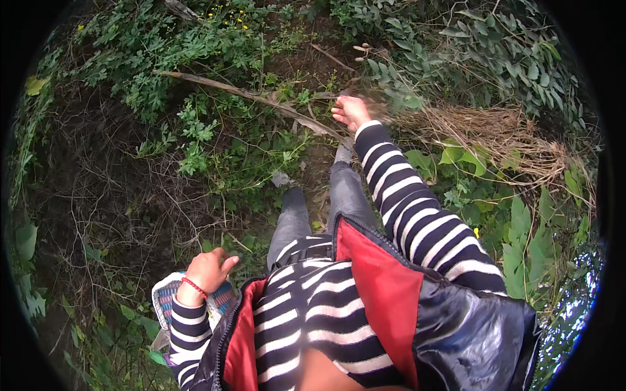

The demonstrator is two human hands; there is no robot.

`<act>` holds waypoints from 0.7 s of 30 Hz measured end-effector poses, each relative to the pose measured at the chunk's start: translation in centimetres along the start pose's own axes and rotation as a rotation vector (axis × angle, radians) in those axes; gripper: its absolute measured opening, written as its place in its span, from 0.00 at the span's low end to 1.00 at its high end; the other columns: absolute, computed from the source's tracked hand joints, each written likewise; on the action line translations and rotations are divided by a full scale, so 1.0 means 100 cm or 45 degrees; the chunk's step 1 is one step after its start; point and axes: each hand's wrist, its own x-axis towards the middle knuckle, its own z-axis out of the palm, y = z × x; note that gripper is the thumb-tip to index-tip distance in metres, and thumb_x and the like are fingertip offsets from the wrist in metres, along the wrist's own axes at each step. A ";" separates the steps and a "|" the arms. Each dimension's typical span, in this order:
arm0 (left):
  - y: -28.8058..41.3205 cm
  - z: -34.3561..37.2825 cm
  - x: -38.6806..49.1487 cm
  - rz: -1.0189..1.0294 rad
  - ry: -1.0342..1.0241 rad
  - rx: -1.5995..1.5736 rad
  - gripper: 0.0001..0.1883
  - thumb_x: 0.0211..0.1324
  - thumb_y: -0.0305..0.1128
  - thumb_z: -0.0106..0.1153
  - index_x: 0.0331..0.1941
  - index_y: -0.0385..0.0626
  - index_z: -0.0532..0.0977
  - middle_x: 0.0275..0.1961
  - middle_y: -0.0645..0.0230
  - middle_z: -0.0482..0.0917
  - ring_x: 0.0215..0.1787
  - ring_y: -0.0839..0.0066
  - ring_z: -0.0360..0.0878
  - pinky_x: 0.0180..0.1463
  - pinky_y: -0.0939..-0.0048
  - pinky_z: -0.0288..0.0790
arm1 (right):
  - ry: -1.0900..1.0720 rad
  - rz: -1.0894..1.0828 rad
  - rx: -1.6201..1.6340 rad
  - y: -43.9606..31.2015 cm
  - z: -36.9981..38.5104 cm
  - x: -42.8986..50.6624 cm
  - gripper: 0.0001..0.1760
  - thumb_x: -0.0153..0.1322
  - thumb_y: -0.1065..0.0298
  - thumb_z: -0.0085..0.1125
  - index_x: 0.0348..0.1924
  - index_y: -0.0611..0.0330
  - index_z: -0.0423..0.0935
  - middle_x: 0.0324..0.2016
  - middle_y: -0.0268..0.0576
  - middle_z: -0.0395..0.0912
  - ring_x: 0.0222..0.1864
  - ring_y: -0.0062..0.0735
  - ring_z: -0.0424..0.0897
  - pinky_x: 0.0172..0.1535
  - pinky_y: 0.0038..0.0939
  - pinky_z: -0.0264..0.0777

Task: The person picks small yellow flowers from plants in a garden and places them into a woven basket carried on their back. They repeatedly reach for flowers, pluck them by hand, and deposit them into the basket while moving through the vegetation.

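My left hand (206, 273), with a red beaded bracelet at the wrist, is half curled beside a woven bag with a white rim (161, 293) that hangs at my left side. I see nothing between its fingers, though its palm side is partly hidden. My right hand (352, 111) reaches out ahead of my feet, its fingers bent, near the lower end of a long dry stalk (234, 90). Blurred grass or stems lie just right of it. Whether its fingers grip anything cannot be made out.
A heap of dry grass (508, 139) lies to the right under leafy shrubs (513, 58). Green plants with small yellow flowers (239, 20) grow ahead. Tangled dry twigs (146, 195) cover the ground at left. Broad leaves (525, 244) stand at right.
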 end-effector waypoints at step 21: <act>0.102 -0.021 0.061 0.903 0.840 -0.585 0.22 0.56 0.37 0.55 0.52 0.37 0.69 0.57 0.52 0.69 0.64 0.60 0.61 0.63 0.66 0.57 | -0.844 -1.153 -0.643 -0.024 0.073 -0.255 0.09 0.63 0.70 0.58 0.35 0.60 0.80 0.30 0.44 0.77 0.35 0.34 0.77 0.40 0.28 0.70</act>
